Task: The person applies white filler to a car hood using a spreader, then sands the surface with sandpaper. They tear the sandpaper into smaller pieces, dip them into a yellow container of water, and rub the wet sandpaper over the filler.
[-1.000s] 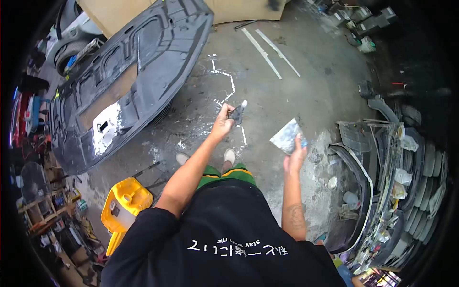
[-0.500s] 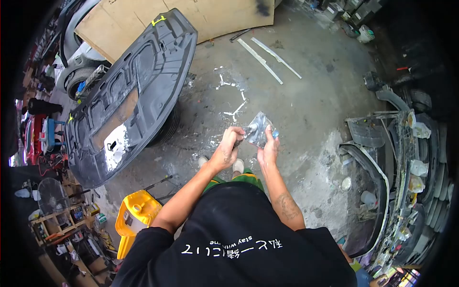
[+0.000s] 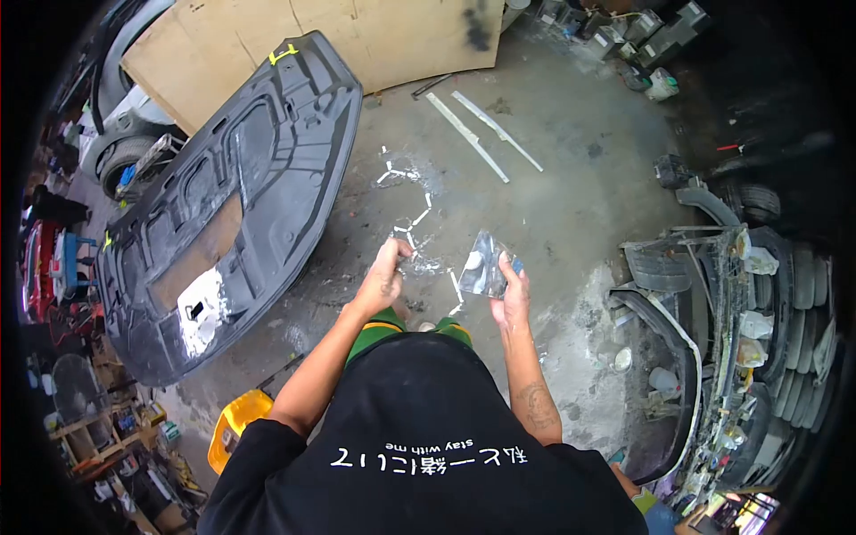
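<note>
In the head view, my right hand [image 3: 512, 296] grips a flat, glossy grey sheet [image 3: 482, 272] by its right edge, thumb on top. A pale smear lies on the sheet, and a small bit of blue shows beside the thumb. My left hand [image 3: 385, 275] is apart from the sheet, to its left, with fingers curled together; whatever they hold is too small to make out. Left of that hand, a black moulded car panel [image 3: 308, 192] rests at a slant, raised off the floor. A shiny white patch [image 3: 203, 314] covers part of its near end.
A large plywood board [image 3: 401, 40] stands behind the panel. Two long pale strips [image 3: 468, 138] lie on the concrete floor. Car parts, among them a curved bumper [image 3: 682, 343], crowd the right side. A yellow container [image 3: 236, 423] sits at lower left.
My left hand has drawn away from the sheet toward the left. My right hand still holds the sheet, now slightly lower in view. The camera view has shifted a little.
</note>
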`<state>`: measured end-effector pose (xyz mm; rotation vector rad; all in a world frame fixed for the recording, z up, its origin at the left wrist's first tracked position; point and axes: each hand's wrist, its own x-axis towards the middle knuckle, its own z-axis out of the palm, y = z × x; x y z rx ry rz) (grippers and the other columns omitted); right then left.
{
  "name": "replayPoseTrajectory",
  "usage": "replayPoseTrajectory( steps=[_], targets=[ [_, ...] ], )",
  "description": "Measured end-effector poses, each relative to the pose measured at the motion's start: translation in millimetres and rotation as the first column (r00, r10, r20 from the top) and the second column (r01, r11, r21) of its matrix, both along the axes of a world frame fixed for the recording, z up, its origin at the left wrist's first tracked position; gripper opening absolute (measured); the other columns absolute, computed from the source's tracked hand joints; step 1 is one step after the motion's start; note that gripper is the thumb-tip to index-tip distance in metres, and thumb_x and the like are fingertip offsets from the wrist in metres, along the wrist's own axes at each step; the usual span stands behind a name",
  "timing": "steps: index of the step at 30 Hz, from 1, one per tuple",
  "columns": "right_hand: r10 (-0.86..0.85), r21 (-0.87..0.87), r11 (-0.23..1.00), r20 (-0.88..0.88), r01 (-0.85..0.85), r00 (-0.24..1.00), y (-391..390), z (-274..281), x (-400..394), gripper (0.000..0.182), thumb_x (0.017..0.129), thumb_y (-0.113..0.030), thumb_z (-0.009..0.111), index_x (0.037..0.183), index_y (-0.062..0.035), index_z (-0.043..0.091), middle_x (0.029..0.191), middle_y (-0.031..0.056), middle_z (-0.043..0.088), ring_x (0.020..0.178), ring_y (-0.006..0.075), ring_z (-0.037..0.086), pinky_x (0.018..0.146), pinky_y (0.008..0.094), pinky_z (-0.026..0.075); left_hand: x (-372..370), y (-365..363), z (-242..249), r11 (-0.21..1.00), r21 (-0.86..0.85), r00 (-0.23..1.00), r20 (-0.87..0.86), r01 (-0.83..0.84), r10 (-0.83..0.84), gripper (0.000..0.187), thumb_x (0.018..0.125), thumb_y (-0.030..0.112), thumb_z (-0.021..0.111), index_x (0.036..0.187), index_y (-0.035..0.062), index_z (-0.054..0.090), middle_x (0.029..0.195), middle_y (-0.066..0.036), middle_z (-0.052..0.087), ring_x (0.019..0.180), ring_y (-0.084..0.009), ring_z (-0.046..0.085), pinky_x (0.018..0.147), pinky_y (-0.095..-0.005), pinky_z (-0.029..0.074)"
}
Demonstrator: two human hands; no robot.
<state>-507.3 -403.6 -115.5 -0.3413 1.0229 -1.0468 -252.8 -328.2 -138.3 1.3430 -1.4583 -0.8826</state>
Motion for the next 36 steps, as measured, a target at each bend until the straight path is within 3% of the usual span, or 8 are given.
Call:
replayPoseTrajectory(
  steps=[5,8,14,16,18,23,30,36],
  targets=[
    [0.042,-0.018,0.999,0.002,-0.042,0.999,-29.9,14.7,27.2,0.022,0.096,-0.018,0.068,0.113,-0.0056,0.065,0.103,0.0051,0.071,0.092,0.0178,0.070,0.082,0.0363,0.058,18.7,-49.1,20.2,0.949,0.307,0.682,-0.710,0.076,0.175,0.071,0.067,-0.014,0.047,0.134,0.0094,0.050,0.133,-0.003,0.048,0.122,-0.0179,0.048,0.096,-0.0298,0.042],
    [0.047,-0.048,0.998,-0.044,-0.049,0.998,-43.8,26.8,42.3,0.022,0.095,-0.018,0.070,0.112,-0.0052,0.065,0.102,0.0048,0.070,0.091,0.0167,0.070,0.081,0.0349,0.058,18.8,-66.5,52.7,0.930,0.336,0.425,-0.871,0.148,0.247,0.072,0.068,-0.014,0.048,0.135,0.0103,0.052,0.134,-0.003,0.047,0.122,-0.0170,0.048,0.094,-0.0287,0.042],
    [0.038,-0.180,0.981,-0.197,-0.074,0.980,-82.1,29.1,63.2,0.022,0.095,-0.019,0.069,0.111,-0.0038,0.066,0.104,0.0043,0.070,0.092,0.0140,0.068,0.083,0.0322,0.055,13.5,-93.5,74.1,0.927,0.309,0.415,-0.888,0.214,0.200,0.075,0.069,-0.014,0.048,0.139,0.0114,0.048,0.129,-0.003,0.049,0.119,-0.0167,0.049,0.092,-0.0294,0.044],
    [0.016,-0.270,0.957,-0.308,-0.104,0.951,-100.0,40.1,71.2,0.030,0.096,-0.021,0.070,0.117,0.0005,0.067,0.103,0.0030,0.070,0.094,0.0103,0.062,0.089,0.0268,0.048,11.5,-101.7,78.1,0.930,0.333,0.487,-0.844,0.153,0.222,0.068,0.070,-0.012,0.047,0.135,0.0080,0.047,0.126,-0.005,0.051,0.117,-0.0176,0.051,0.095,-0.0310,0.043],
    [0.037,-0.301,0.939,-0.384,-0.163,0.922,-120.2,44.4,74.0,0.031,0.097,-0.021,0.070,0.118,0.0019,0.068,0.104,0.0033,0.070,0.094,0.0102,0.062,0.088,0.0266,0.048,11.2,-111.2,77.0,0.938,0.310,0.841,-0.540,0.158,0.037,0.063,0.069,-0.010,0.048,0.129,0.0094,0.047,0.126,-0.005,0.050,0.121,-0.0185,0.050,0.095,-0.0313,0.045],
    [0.113,-0.371,0.890,-0.383,-0.265,0.917,-185.4,62.9,75.6,0.033,0.097,-0.023,0.069,0.117,0.0037,0.069,0.102,0.0041,0.072,0.093,0.0114,0.063,0.086,0.0268,0.049,13.3,-135.6,51.8,0.971,0.239,0.982,-0.187,0.022,0.024,0.048,0.072,-0.006,0.043,0.120,0.0003,0.049,0.108,-0.013,0.055,0.109,-0.0229,0.056,0.101,-0.0335,0.043],
    [0.307,-0.401,0.474,-0.759,-0.784,0.574,-279.3,78.2,73.5,0.033,0.098,-0.026,0.064,0.117,0.0000,0.071,0.095,0.0089,0.074,0.087,0.0143,0.065,0.082,0.0296,0.052,14.8,-212.0,122.2,0.994,-0.088,0.877,0.472,-0.060,0.095,0.049,0.064,-0.015,0.045,0.109,-0.0001,0.057,0.107,-0.016,0.058,0.100,-0.0374,0.055,0.089,-0.0419,0.046],
    [0.377,-0.357,0.395,-0.777,-0.846,0.504,-321.1,76.2,89.2,0.028,0.099,-0.022,0.063,0.119,-0.0027,0.071,0.096,0.0093,0.074,0.084,0.0138,0.064,0.079,0.0293,0.051,-17.2,-230.1,115.3,0.975,-0.108,0.807,0.549,-0.192,0.220,0.032,0.072,-0.009,0.055,0.102,0.0028,0.059,0.103,-0.009,0.059,0.095,-0.0321,0.055,0.085,-0.0424,0.045]
  ],
)
